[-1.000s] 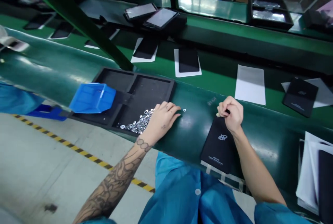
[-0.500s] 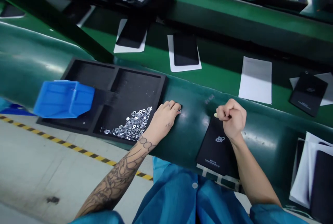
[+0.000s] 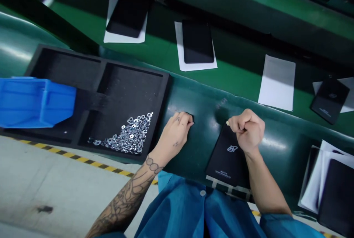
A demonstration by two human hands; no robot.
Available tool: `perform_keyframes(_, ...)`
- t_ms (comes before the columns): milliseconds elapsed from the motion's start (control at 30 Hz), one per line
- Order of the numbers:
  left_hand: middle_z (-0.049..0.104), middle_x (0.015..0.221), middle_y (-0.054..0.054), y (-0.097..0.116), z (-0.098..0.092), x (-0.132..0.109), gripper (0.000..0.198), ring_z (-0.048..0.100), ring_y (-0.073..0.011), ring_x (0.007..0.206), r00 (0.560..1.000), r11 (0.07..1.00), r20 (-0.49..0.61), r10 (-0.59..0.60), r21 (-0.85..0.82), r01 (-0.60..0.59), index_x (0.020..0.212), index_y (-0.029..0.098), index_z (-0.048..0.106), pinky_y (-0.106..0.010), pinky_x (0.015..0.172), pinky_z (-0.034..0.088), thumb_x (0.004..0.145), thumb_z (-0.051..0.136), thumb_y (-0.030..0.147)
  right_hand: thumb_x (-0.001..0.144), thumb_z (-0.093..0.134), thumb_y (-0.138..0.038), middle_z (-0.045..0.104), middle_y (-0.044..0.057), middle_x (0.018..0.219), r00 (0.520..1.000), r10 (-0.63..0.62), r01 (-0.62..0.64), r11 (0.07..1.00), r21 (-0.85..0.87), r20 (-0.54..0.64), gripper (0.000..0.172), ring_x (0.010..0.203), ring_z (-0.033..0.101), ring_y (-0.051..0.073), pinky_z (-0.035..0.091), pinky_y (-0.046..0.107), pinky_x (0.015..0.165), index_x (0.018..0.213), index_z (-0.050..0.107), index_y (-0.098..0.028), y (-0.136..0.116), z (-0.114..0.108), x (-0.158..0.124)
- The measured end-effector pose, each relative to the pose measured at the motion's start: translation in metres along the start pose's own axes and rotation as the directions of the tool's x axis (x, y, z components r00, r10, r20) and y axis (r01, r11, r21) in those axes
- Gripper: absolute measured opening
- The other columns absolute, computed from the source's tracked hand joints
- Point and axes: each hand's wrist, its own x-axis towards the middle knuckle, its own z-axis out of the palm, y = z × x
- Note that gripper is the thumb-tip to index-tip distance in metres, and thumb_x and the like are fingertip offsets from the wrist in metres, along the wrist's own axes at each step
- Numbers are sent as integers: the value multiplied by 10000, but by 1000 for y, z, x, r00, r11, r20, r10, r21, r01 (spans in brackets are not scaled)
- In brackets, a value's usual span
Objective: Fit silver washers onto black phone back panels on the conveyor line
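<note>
My left hand [image 3: 175, 131] rests curled on the dark green belt [image 3: 204, 120], just right of a black foam tray [image 3: 124, 83]. Its fingertips hide whatever lies under them, though a small dark edge shows there. A pile of silver washers [image 3: 129, 136] lies in the tray's lower compartment, close to that hand. My right hand [image 3: 248, 131] is a closed pinch above the top end of a black flat case [image 3: 226, 157] with a pale logo. A small pale item [image 3: 227, 123] sticks out between its finger and thumb.
A blue plastic bin [image 3: 35, 101] sits on the tray's left end. Black slabs lie on white sheets [image 3: 197, 42] on the green bench beyond. A stack of white sheets and black cases [image 3: 326, 182] stands at the right. My blue coat [image 3: 199, 208] shows below.
The view has tilted lower and shifted, so everything sits further left. The loose washer by my left fingertips is no longer visible. My right hand's pinch stays the same.
</note>
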Motion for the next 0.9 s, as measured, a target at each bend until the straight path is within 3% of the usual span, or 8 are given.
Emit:
perform_keyframes(100,651,1061,-75,11,11,-11,105,617,-250,975,999,965,-9,-50,-257,46,1068,234,524,-398,879,514,1125,445,195,849,498,-148,240,-65,584,1000,-8,7,999,-40,-6,228,461,244,102,196,297,543,651,434,-241,3,1,-4)
perform_keyframes(200,648,1062,-56,26,20,-17,81,631,-205,906,993,864,60,-103,-488,120,1100,240,537,-356,838,515,1129,464,221,841,496,-125,238,-58,567,999,-34,33,998,-51,-10,246,457,224,101,171,304,546,636,420,-238,3,2,-5)
perform_keyframes(367,630,1071,-49,44,31,-16,58,561,-171,841,975,724,216,49,-680,114,1139,231,588,-319,803,505,1112,539,244,878,509,-128,247,-54,555,993,-102,98,993,-71,-53,283,442,244,104,186,310,539,629,429,-236,4,4,-6)
perform_keyframes(467,645,1139,-68,49,36,-16,86,573,-168,868,963,655,248,108,-746,118,1163,223,612,-311,812,517,1081,616,251,884,525,-162,244,-56,544,991,-98,89,990,-105,-87,285,440,245,110,187,316,537,627,431,-243,7,6,-8)
perform_keyframes(567,668,1110,-74,52,42,-19,84,610,-172,879,975,631,214,60,-765,129,1121,214,653,-313,816,519,1099,581,251,891,532,-202,234,-58,545,986,-104,87,988,-125,-129,281,449,233,114,201,321,541,632,433,-248,9,9,-11)
perform_keyframes(733,676,962,-46,55,53,-27,79,631,-183,848,986,677,167,24,-728,107,1028,219,695,-316,807,517,1067,628,234,896,506,-211,272,-50,562,969,-143,120,985,-120,-202,271,459,233,114,207,324,550,638,431,-249,10,15,-10)
perform_keyframes(900,693,969,-33,62,58,-41,44,640,-174,843,993,701,113,16,-710,70,1053,220,691,-309,817,533,1046,647,214,867,500,-262,246,-64,548,978,-126,109,988,-105,-164,237,467,230,120,197,308,542,642,427,-260,15,15,-6)
